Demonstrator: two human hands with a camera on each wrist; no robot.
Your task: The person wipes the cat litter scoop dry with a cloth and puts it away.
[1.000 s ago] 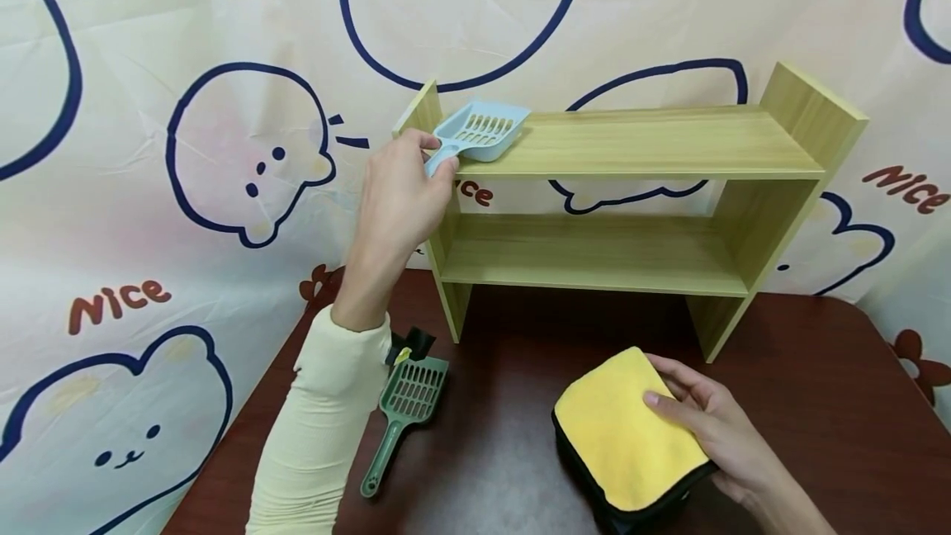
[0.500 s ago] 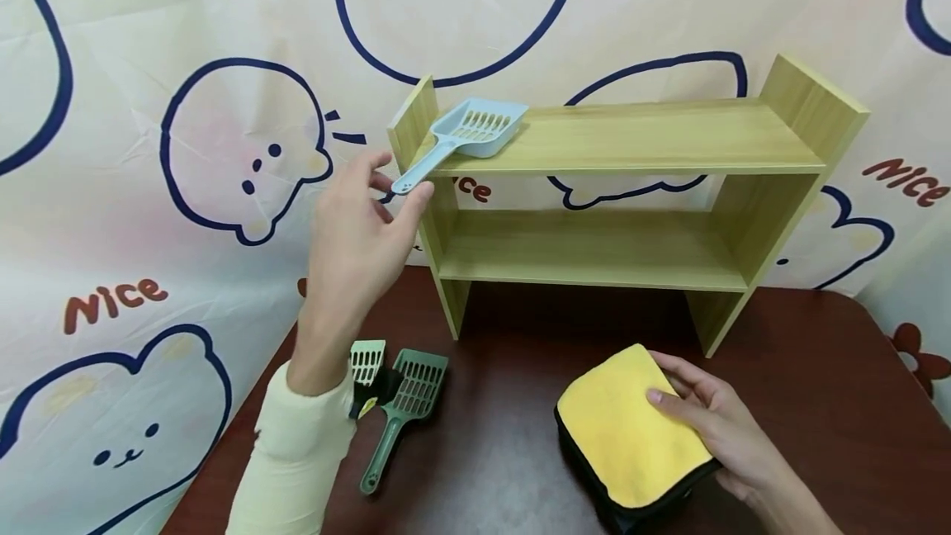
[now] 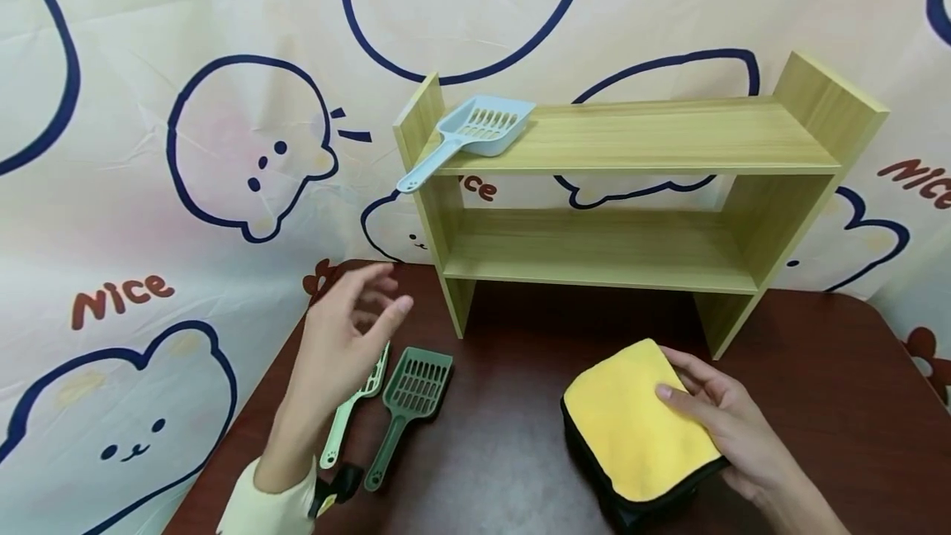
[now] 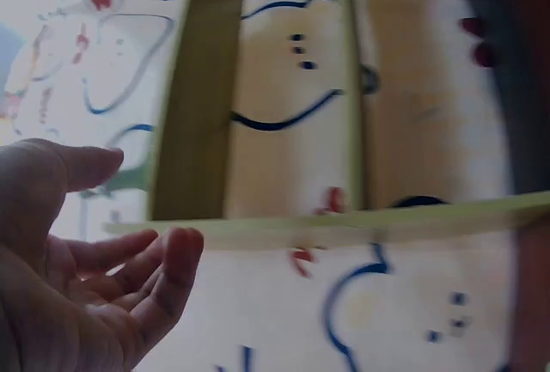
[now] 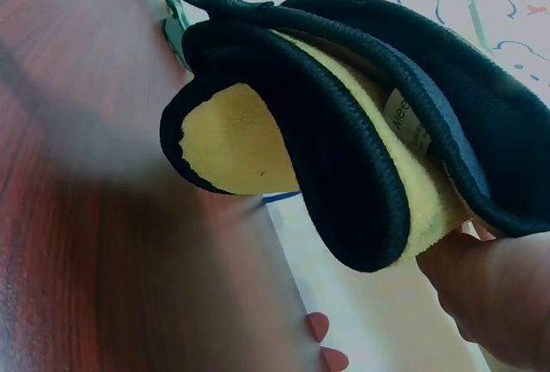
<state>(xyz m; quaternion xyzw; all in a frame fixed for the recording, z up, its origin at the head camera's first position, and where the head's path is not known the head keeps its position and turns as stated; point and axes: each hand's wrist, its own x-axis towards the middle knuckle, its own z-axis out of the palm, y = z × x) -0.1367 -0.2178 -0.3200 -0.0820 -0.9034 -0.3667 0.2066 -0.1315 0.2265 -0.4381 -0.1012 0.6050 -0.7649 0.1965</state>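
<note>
A light blue litter scoop [image 3: 462, 139] lies at the left end of the wooden rack's top shelf [image 3: 669, 134], its handle jutting past the front edge. Below and left of that handle, my left hand [image 3: 334, 349] hangs in the air with loosely bent fingers, holding nothing. It partly covers a pale green litter scoop [image 3: 338, 429] on the table. Beside that lies a dark green litter scoop [image 3: 399, 418]. My right hand [image 3: 731, 419] grips the right edge of a folded yellow cloth [image 3: 635, 419] with black trim, thumb on top. In the right wrist view, the cloth's folded layers [image 5: 352, 166] show.
The rack's lower shelf [image 3: 594, 250] sits under the top one, between upright side panels [image 3: 791, 229]. The rack stands at the back of a dark reddish-brown table [image 3: 505, 436]. A cartoon-printed curtain [image 3: 245, 287] hangs behind and to the left.
My left hand has let go of the blue litter scoop, then moved down and toward me. The scoop stays on the top shelf. My right hand keeps holding the cloth in nearly the same place.
</note>
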